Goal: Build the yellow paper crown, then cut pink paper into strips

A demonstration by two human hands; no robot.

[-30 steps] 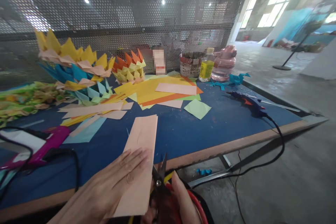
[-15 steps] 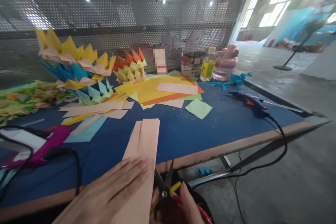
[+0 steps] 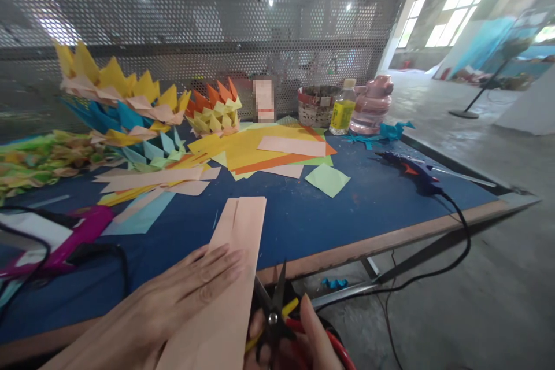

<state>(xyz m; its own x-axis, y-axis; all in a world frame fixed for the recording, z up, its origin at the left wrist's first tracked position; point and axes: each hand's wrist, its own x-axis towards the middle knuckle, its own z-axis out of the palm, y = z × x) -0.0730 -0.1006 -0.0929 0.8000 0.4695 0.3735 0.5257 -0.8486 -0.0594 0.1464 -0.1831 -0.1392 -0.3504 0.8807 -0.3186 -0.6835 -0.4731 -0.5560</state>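
Observation:
My left hand (image 3: 197, 286) lies flat with fingers stretched out on a folded strip of pale pink paper (image 3: 251, 214), pressing it near the table's front edge. The strip has more than one layer at its far end. In my right hand (image 3: 318, 338) are scissors (image 3: 273, 318) with red handles, their blades spread apart and pointing away from me, just right of the paper's edge. Part of the right hand's fingers is hidden below the scissors and paper. A bit of yellow (image 3: 289, 307) shows beside the scissors' pivot; I cannot tell what it is.
Coloured sheets (image 3: 243, 150) and cut strips (image 3: 151, 179) lie on the blue table (image 3: 303, 231). Folded-paper crowns (image 3: 212, 113) stand at the back left. A basket (image 3: 318, 107), a bottle (image 3: 342, 110) and a corded glue gun (image 3: 407, 167) are to the right. A magenta tool (image 3: 82, 237) lies left.
My left hand has slid slightly left and away from the strip's right edge. The strip has shifted a little to the right. The scissors stay spread in my right hand.

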